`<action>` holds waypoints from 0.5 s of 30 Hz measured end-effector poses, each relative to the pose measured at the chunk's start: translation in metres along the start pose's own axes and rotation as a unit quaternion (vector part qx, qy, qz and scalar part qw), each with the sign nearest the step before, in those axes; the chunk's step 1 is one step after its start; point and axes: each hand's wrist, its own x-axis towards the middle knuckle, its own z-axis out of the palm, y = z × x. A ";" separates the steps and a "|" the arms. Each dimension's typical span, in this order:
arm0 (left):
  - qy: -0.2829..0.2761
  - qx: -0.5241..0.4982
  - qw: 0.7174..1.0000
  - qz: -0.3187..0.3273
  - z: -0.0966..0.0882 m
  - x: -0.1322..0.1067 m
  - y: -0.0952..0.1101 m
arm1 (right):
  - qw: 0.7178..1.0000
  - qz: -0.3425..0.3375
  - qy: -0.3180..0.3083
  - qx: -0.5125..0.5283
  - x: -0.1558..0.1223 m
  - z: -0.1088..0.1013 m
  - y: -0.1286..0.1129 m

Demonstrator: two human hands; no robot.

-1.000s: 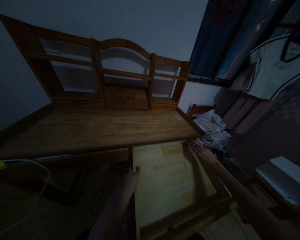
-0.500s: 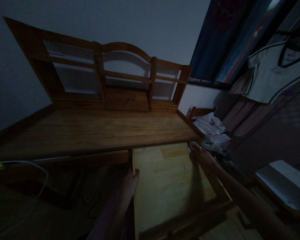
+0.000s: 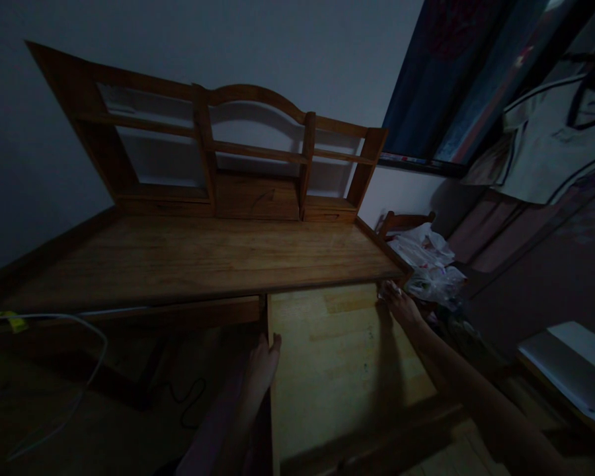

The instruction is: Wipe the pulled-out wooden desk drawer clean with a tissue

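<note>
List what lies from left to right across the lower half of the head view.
White cable → left hand on the drawer's left edge → pulled-out drawer → right hand at its right side → plastic bags → white board.

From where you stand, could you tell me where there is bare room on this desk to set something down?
The desktop is bare between the shelf unit at the back and its front edge. The pulled-out drawer shows a bare bottom between the left hand on its left side and the right hand at its right side. It is crowded beyond the desk's right end, where plastic bags pile up.
</note>
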 end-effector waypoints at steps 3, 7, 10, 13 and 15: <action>-0.020 0.030 0.999 0.009 0.000 0.000 0.000 | 1.000 -0.007 -0.003 -0.005 -0.003 -0.001 -0.002; -0.026 0.040 0.999 0.018 0.002 -0.001 -0.002 | 1.000 -0.006 -0.010 -0.008 -0.013 -0.001 -0.005; -0.026 0.011 1.000 0.010 0.004 0.000 -0.003 | 1.000 -0.007 -0.018 -0.010 -0.028 -0.002 -0.010; -0.021 -0.012 1.000 -0.008 0.007 0.000 -0.004 | 1.000 -0.015 -0.024 -0.014 -0.050 -0.005 -0.017; -0.015 -0.018 1.000 -0.014 0.010 0.001 -0.005 | 0.999 -0.022 -0.026 -0.019 -0.065 -0.009 -0.023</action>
